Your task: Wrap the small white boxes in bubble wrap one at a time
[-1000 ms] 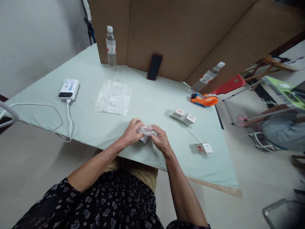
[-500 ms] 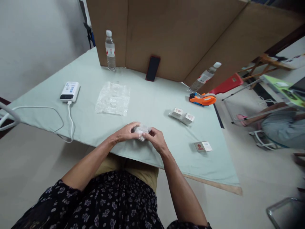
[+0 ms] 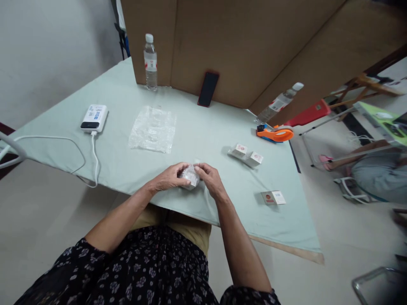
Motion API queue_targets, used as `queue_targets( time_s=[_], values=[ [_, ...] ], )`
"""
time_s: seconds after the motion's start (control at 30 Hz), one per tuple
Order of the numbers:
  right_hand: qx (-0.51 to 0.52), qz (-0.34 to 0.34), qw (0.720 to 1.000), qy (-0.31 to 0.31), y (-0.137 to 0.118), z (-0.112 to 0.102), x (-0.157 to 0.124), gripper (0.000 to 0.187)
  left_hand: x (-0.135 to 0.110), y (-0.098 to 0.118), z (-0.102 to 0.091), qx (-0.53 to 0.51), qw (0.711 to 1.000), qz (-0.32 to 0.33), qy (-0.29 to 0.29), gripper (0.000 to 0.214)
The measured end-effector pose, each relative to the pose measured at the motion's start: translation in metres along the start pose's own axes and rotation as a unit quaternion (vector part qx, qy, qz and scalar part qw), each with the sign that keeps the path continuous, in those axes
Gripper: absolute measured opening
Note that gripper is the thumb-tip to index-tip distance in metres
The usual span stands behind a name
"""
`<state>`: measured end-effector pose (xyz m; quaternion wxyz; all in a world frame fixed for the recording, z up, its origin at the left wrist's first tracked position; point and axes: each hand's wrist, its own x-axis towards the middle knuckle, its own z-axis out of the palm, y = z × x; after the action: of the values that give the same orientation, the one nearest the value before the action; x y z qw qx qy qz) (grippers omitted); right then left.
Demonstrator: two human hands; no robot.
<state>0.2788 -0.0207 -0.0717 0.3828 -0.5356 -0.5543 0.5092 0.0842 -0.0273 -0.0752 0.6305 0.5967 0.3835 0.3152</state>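
A small box in clear bubble wrap (image 3: 191, 177) sits near the table's front edge, between my two hands. My left hand (image 3: 171, 176) grips it from the left, thumb in front and fingers behind. At the upper right of the bundle, my right hand (image 3: 210, 177) pinches the plastic between thumb and fingers. To the right are two small white boxes (image 3: 241, 149) on a piece of clear wrap, and a single white box (image 3: 273, 197) with a red mark lies nearer the front. A flat sheet of bubble wrap (image 3: 152, 129) lies to the left.
A tape dispenser (image 3: 276, 134) with an orange part stands at the right. Two water bottles (image 3: 150, 63) and a phone (image 3: 208, 89) are by the cardboard panel (image 3: 222, 46). A white power bank (image 3: 94, 118) with a cable lies at left. A person sits beyond the table at right.
My right hand's fingers have shifted from the bundle's front right to its upper edge, exposing more of the wrapped box. My left hand keeps its grip. The view has tilted slightly.
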Motion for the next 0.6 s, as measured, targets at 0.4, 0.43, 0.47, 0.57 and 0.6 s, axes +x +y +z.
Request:
queue_targets(
  time_s=[0.4,0.43,0.47,0.57,0.6],
  values=[
    [-0.186,-0.157,0.969,0.05,-0.009,0.006,-0.019,0.015,0.001,-0.012,0.001,0.011,0.999,0.01,0.047,0.043],
    [-0.223,-0.169,0.959,0.047,-0.009,0.005,-0.022,0.016,0.002,-0.013,0.002,0.013,0.998,0.011,0.053,0.043],
    [-0.257,-0.18,0.948,0.044,-0.009,0.004,-0.025,0.017,0.002,-0.015,0.002,0.013,0.998,0.012,0.057,0.043],
    [-0.325,-0.216,0.92,0.023,-0.008,0.001,-0.033,0.021,0.003,-0.017,0.002,0.023,0.997,0.013,0.068,0.044],
    [-0.337,-0.228,0.913,0.01,-0.008,0.0,-0.035,0.021,0.003,-0.016,0.003,0.032,0.997,0.014,0.073,0.043]
  ],
)
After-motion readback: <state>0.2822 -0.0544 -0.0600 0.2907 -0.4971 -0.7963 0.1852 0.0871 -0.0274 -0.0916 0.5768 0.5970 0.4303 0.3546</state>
